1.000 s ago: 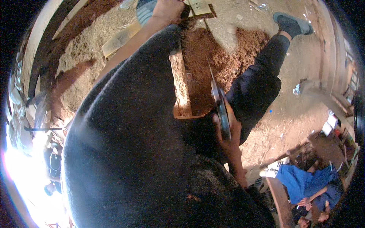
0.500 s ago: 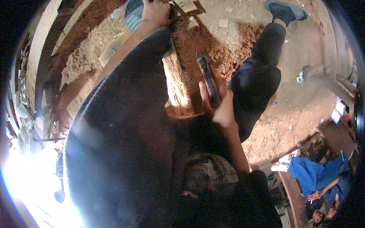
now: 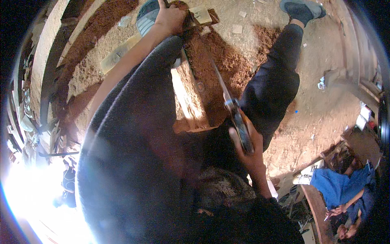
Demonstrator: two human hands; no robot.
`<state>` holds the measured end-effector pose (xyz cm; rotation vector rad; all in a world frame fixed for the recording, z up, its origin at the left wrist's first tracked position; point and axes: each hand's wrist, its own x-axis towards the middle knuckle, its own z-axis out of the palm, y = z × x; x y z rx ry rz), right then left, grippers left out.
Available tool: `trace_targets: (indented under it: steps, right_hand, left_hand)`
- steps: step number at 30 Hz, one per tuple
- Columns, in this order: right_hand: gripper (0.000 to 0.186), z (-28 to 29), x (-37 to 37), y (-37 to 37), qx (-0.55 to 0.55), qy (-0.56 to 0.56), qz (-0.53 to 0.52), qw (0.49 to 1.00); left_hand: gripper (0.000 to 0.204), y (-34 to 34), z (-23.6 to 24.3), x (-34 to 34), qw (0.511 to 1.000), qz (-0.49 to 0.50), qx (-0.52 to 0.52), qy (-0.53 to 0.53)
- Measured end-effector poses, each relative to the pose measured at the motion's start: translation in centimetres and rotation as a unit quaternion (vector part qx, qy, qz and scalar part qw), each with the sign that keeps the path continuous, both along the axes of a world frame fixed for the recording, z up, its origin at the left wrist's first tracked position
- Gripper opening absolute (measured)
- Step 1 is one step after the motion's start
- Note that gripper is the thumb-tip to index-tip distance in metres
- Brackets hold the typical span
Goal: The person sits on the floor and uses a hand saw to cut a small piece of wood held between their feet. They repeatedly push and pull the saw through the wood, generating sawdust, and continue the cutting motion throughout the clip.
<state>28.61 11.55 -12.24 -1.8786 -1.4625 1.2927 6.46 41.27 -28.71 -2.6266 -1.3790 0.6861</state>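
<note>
My right hand [image 3: 254,142] is closed around the dark handle of a handsaw [image 3: 240,130]. Its thin blade, seen nearly edge-on, points up and left toward my left hand. At the top, my left hand [image 3: 171,19] is bent with one finger stretched out, beside my grey-shod left foot [image 3: 148,18]. What those curled fingers hold is hidden. A small pale piece of wood [image 3: 201,15] lies just right of that hand, near the blade's far end. Between my legs rests a thick, rough wooden block [image 3: 189,95], brightly lit on top.
Reddish sawdust [image 3: 227,53] covers the ground around the block. A flat board [image 3: 118,55] lies left of my left forearm. Long curved timbers [image 3: 46,53] stand at the left. At lower right sits another person in blue clothing [image 3: 337,187]. My right leg [image 3: 272,89] stretches out to the right.
My right hand has drawn the saw back toward my body, down and to the right, so more of its blade shows. My left hand stays at about the same place.
</note>
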Motion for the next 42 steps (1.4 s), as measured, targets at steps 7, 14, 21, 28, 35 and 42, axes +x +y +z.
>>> trace_targets:
  steps: [7,14,21,28,35,42]
  right_hand:
    - [0.043,-1.7,-2.0,3.5,-0.035,0.082,-0.023,0.996]
    - [0.051,1.8,0.8,-1.3,-0.082,0.069,-0.015,0.994]
    - [0.061,1.4,1.1,-0.8,-0.048,0.067,-0.007,0.997]
    - [0.049,-0.9,-2.8,4.0,-0.075,0.046,0.003,0.996]
    - [0.063,1.2,-3.5,1.6,-0.052,0.022,0.056,0.997]
    - [0.056,-0.1,-4.0,0.2,-0.049,0.017,-0.001,0.999]
  left_hand:
    - [0.047,1.2,-3.3,-0.4,0.999,-0.029,0.014,0.041]
    - [0.045,-0.7,0.2,-0.4,0.999,0.016,-0.031,0.010]
    - [0.039,-1.4,5.4,1.2,0.988,0.065,-0.128,0.046]
    - [0.052,-0.2,-0.7,-1.6,0.999,-0.007,0.028,-0.018]
    - [0.046,-1.2,-1.7,-2.9,0.994,-0.025,0.100,-0.036]
    - [0.034,-0.6,0.4,-3.0,0.998,0.049,0.020,-0.025]
